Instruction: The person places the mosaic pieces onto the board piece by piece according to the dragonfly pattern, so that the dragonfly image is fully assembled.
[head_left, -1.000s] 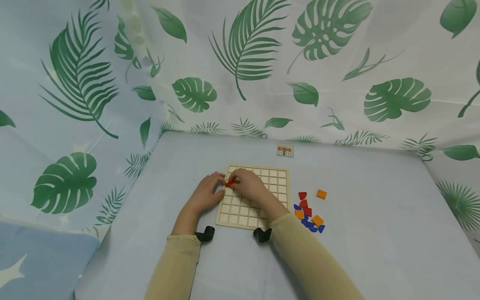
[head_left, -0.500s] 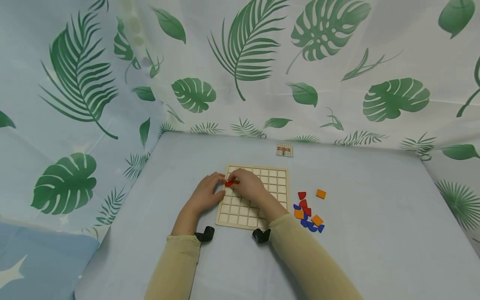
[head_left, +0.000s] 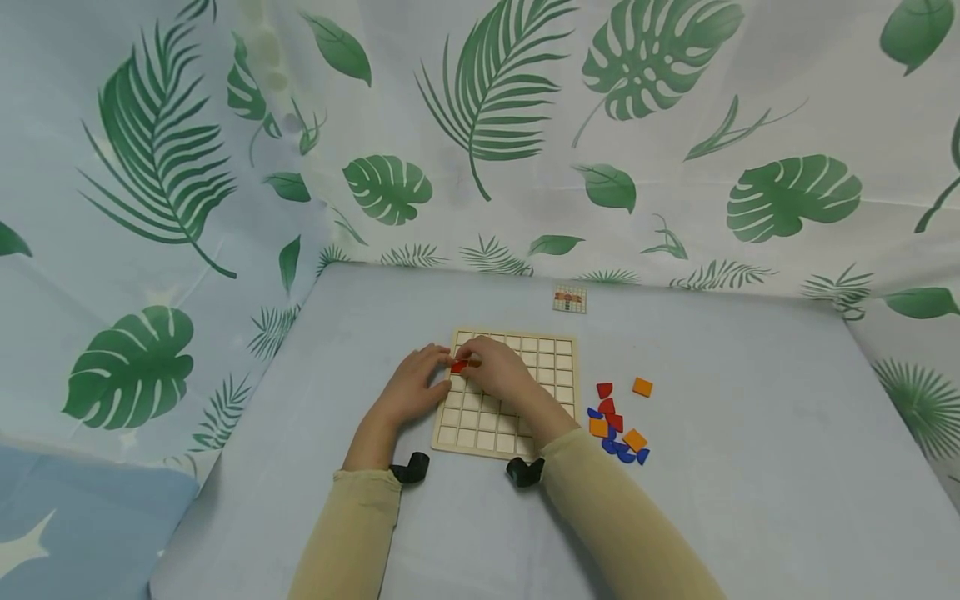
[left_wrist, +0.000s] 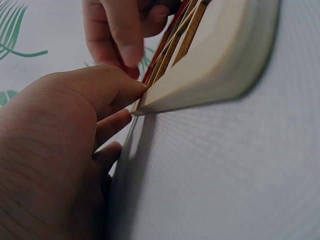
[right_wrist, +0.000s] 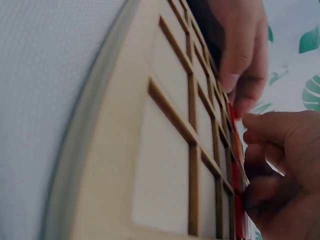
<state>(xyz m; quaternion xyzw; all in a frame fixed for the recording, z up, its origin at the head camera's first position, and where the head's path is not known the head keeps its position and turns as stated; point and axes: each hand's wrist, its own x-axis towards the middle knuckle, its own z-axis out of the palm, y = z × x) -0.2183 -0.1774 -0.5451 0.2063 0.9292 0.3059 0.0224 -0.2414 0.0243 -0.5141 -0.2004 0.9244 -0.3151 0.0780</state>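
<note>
A square wooden grid board [head_left: 457,437] lies on the table. At its upper left, my right hand [head_left: 501,371] reaches across and pinches a small red piece [head_left: 459,367] low over the cells. My left hand [head_left: 408,390] rests at the board's left edge, thumb and fingers touching the rim. In the right wrist view the fingertips of my left hand [right_wrist: 245,55] nearly meet those of my right hand [right_wrist: 287,150] at the red strip. More red and orange pieces [right_wrist: 237,172] sit in a row under my right hand, mostly hidden.
Right of the board lies a loose group of flat pieces: red ones [head_left: 607,407], blue ones [head_left: 626,457] and orange squares [head_left: 635,441]. A small patterned card [head_left: 570,299] lies behind the board. A leaf-print cloth [head_left: 495,217] walls the table at the back and sides.
The red piece lies slightly flatter between the fingertips than a second ago. Both hands otherwise keep their places, and the board has not moved.
</note>
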